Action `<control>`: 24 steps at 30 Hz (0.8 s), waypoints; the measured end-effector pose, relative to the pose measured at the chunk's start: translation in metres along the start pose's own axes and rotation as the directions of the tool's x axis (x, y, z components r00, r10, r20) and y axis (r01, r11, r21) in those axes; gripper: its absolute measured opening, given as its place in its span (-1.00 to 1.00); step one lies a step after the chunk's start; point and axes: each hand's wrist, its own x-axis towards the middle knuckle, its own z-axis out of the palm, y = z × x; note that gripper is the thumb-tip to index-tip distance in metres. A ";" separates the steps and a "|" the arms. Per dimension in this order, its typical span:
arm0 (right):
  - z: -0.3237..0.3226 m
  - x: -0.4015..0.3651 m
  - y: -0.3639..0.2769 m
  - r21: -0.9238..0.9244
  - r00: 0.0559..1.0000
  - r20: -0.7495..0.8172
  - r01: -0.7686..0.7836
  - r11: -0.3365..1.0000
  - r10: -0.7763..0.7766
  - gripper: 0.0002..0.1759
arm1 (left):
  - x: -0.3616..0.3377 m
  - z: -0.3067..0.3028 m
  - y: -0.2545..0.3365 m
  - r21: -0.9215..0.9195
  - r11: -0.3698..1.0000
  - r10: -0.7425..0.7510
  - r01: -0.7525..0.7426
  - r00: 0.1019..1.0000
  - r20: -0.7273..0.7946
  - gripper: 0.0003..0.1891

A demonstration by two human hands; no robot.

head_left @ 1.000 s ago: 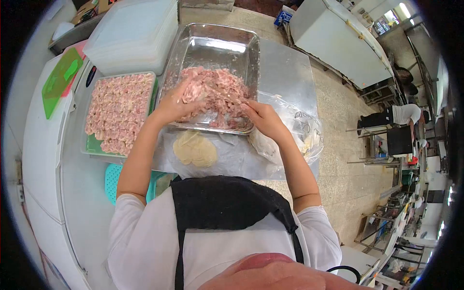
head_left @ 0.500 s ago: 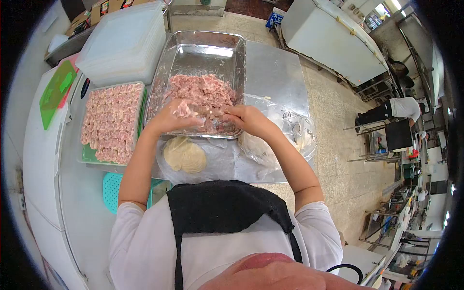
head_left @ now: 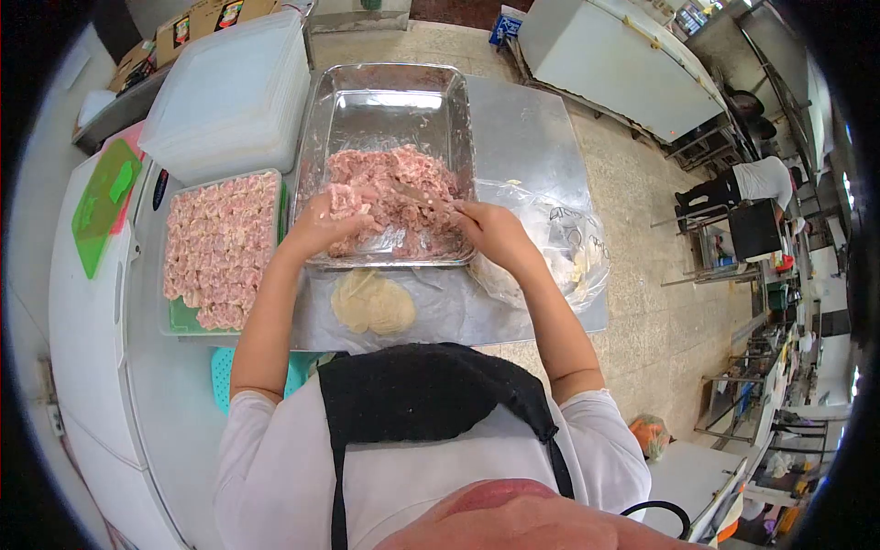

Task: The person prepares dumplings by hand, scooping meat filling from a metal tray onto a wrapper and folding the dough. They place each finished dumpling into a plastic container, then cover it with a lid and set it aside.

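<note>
My left hand [head_left: 316, 231] is closed around a meat-filled dumpling [head_left: 351, 199], cupped over the near left part of a deep metal tray [head_left: 385, 101]. Its wrapper is mostly hidden by my fingers. In my right hand [head_left: 500, 236], at the tray's near right side, is the handle of a flat metal spreader [head_left: 417, 194]. The spreader's blade points left into the ground meat [head_left: 403, 165] heaped in the tray. Just in front of the tray, a stack of round pale dough wrappers [head_left: 374, 302] lies on clear plastic.
Left of the tray, a green-based container [head_left: 220, 247] holds rows of filled dumplings. Stacked translucent lids or boxes [head_left: 220, 101] stand behind it. A clear plastic bag [head_left: 568, 247] lies at the right. Further right, a person [head_left: 761, 181] bends over a workstation.
My right hand has moved right, drawing the spreader away from the dumpling in my left hand and into the meat. The camera view has shifted slightly.
</note>
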 end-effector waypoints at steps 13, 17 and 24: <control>0.021 -0.005 -0.049 -0.021 0.937 -0.270 0.222 0.975 -0.220 -0.76 | 0.015 -0.004 -0.037 0.135 0.982 -0.134 0.128 0.991 0.031 -0.62; 0.064 0.011 -0.013 -0.128 0.931 -0.265 0.226 0.966 -0.253 -0.77 | 0.014 -0.005 -0.031 0.285 0.934 -0.252 0.215 0.962 0.102 -0.59; -0.003 -0.010 0.008 0.088 0.998 -0.046 0.038 0.995 -0.035 -0.73 | 0.000 0.001 -0.003 0.378 0.898 0.237 -0.226 0.971 0.016 -0.22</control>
